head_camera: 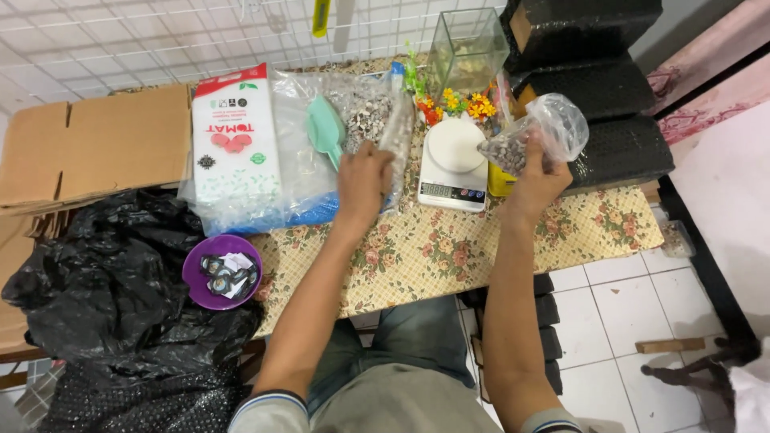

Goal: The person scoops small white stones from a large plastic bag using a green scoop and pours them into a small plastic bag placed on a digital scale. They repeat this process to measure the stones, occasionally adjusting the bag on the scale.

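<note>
Hands are busy on both sides of the table (449,256), which wears a floral cloth. Right hand (536,183) is up and clamped around the bottom of a small clear bag of pebbles (536,135), holding it just to the right of the white kitchen scale (453,164), above the table edge. The bag's top is loose and puffed out. Left hand (362,183) is down on the big clear plastic sack of gravel (370,120), fingers curled over its edge; whether it truly grips the plastic or only presses on it, I cannot tell. A mint-green scoop (325,128) lies inside that sack, just left of the hand. Beside it, further left, a white pouch with red trim (235,136) rests flat on the plastic. Behind the scale there's a small glass tank (465,48), and bright plastic flowers (457,103) in yellow and orange sit between the tank and the scale. A yellow object (499,183) peeks out under the raised bag. Off to the left, a purple bowl (192,277) holding small rolls sits on a crumpled black plastic bag (104,297), with flattened cardboard (96,140) behind. Black wrapped blocks (593,72) are stacked at the right end of the table.
</note>
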